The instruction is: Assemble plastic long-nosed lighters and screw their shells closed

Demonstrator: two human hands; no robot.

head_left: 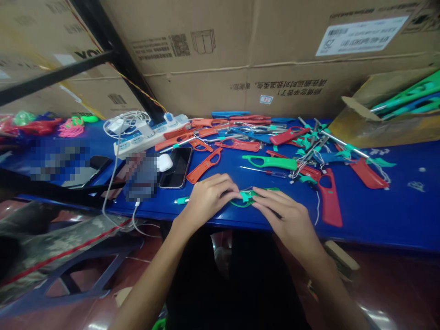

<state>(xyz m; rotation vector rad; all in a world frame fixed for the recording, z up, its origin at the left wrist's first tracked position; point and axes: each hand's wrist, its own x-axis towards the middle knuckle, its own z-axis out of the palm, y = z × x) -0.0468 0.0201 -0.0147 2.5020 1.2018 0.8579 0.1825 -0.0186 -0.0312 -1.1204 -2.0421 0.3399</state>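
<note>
Both my hands rest at the front edge of a blue table (378, 206). My left hand (208, 197) and my right hand (285, 213) have their fingers closed on a green plastic handle piece (245, 198) that lies flat between them, with a small teal part at its middle. A thin rod with a teal tip (180, 200) sticks out to the left from under my left hand. A white string (316, 208) trails beside my right hand.
Several orange, red, green and blue plastic handles (240, 144) and metal rods (330, 137) litter the table behind. A phone (176, 167), a white power strip (151, 135) and cables sit at left. A cardboard box (388, 110) of handles stands at right; large cartons behind.
</note>
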